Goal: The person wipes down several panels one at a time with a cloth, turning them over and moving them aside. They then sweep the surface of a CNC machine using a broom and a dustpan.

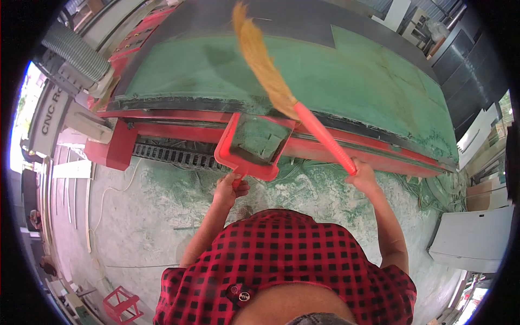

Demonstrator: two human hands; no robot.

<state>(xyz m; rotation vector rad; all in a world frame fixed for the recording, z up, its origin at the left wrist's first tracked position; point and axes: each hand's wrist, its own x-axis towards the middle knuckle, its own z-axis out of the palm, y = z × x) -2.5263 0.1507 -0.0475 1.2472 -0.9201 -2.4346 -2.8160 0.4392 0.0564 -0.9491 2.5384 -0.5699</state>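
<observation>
My left hand (232, 189) is closed on the short handle of a red dustpan (261, 171). Green dust and some flat pieces lie in the pan, whose far edge is at the near edge of the machine bed (179, 67). Closed round the red handle of a broom (325, 138) is my right hand (362, 176). The broom's yellow bristles point up and to the left, over the green dusty bed. From this view I cannot tell whether the bristles touch the surface.
A CNC machine gantry (54, 111) with a grey hose (76, 51) stands at the left. A cable chain (173, 155) runs below the bed. At the lower left is a red stool (122, 304), and a white cabinet (471, 239) is at the right.
</observation>
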